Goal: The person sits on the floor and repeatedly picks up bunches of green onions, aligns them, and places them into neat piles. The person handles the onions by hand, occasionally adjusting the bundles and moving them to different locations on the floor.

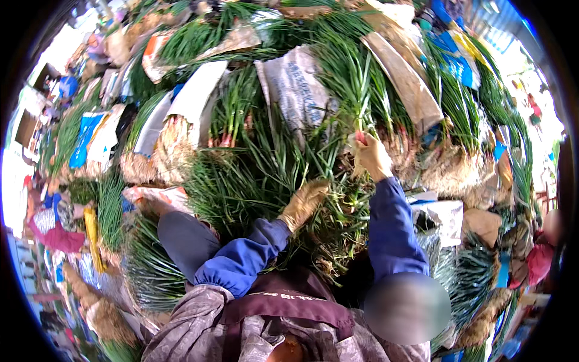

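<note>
My right hand [373, 156], in a pale work glove, grips a small bunch of green onions [361, 97] near its reddish stem bases. The leaves fan out away from me, and its roots are partly hidden by the hand. Lower and to the left, my left hand [305, 206], in a tan glove, is over a heap of loose green onion leaves [253, 181]. Its fingers are blurred, so what they touch or hold is unclear. Torn leaves and yellowish scraps [337, 253] lie between my two forearms.
Beyond my hands lie bundles of green onions [230, 106] with sacks between and over them, including a white printed woven sack [298, 86] and a tan sack [402, 81]. More bundles [156, 267] lie by my left knee. A clear plastic bag [436, 221] is at right. Other people [538, 264] sit nearby.
</note>
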Demonstrator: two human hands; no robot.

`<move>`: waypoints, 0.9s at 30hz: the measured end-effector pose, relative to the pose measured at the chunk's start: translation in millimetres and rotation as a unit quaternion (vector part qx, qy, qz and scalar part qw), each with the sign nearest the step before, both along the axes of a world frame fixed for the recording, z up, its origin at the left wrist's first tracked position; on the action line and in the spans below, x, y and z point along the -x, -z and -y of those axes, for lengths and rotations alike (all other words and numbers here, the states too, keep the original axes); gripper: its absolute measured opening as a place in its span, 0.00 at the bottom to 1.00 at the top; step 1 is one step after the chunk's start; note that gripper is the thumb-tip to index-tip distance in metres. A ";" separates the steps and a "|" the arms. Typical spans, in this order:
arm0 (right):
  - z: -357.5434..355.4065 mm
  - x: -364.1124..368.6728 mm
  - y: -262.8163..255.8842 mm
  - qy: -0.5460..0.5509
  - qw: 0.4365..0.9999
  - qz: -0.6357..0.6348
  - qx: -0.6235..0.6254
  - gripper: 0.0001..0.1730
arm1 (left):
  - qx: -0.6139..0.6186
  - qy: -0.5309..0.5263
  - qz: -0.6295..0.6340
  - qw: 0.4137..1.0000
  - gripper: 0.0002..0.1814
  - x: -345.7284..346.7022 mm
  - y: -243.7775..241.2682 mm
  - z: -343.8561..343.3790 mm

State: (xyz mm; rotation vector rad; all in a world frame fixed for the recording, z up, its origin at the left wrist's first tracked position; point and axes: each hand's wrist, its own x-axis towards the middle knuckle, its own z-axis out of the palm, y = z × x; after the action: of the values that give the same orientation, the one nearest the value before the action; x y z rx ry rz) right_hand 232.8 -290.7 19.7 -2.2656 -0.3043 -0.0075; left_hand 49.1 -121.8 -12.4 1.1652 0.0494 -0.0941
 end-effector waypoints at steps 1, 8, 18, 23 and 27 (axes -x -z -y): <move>-23.0 25.0 -35.5 0.018 0.964 -0.145 -0.222 0.14 | 0.017 -0.026 0.020 0.999 0.14 1.3 -12.5 -18.8; -15.3 -8.6 -17.9 0.060 0.992 -0.058 0.094 0.26 | -0.389 -0.057 0.225 0.892 0.12 46.2 -57.2 -53.5; 6.1 96.0 113.9 -0.401 0.904 0.033 0.143 0.46 | -0.470 -0.159 0.178 0.850 0.08 82.9 -55.7 -97.4; -32.5 172.6 53.8 -0.340 0.915 0.056 0.208 0.54 | -0.592 0.037 0.146 0.792 0.16 106.8 -26.5 -86.0; -4.8 116.9 69.3 -0.255 0.876 0.272 0.306 0.51 | -0.538 -0.079 0.157 0.824 0.14 105.6 -48.3 -77.1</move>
State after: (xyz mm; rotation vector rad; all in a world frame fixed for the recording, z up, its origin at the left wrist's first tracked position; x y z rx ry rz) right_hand 115.9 -285.9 -49.6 -2.6869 -1.3647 -0.3199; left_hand -56.5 -44.8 35.9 2.2956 -0.1131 0.3244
